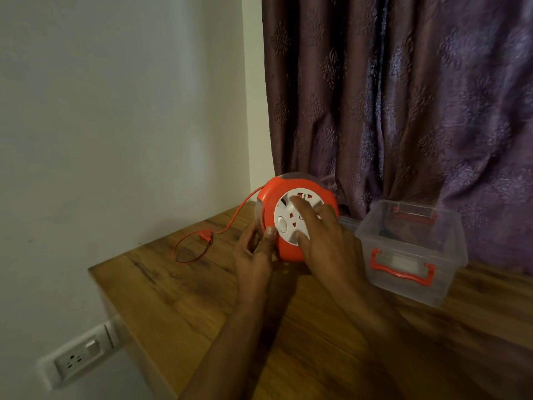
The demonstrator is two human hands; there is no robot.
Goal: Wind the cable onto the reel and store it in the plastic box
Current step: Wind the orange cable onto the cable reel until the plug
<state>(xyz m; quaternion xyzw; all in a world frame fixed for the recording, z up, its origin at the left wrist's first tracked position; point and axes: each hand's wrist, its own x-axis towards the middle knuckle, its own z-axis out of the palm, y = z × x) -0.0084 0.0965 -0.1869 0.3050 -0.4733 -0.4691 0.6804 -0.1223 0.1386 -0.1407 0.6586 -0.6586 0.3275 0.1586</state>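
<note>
An orange cable reel point(288, 249) with a white socket face stands on edge on the wooden table point(202, 298). My left hand point(253, 255) grips its left rim, thumb on the front. My right hand point(328, 241) lies on the white face point(284, 215), fingers spread over the sockets. A thin orange cable point(230, 223) runs from the reel's left side down to the tabletop, where it loops, with an orange plug point(205, 235) lying there. To the right stands an open clear plastic box point(450, 249) with orange handles, apart from the reel.
A purple patterned curtain point(403, 96) hangs behind the table. A white wall point(115, 111) is at the left, with a white socket plate point(78, 356) low beside the table's left edge. A clear lid point(347, 222) lies between reel and box.
</note>
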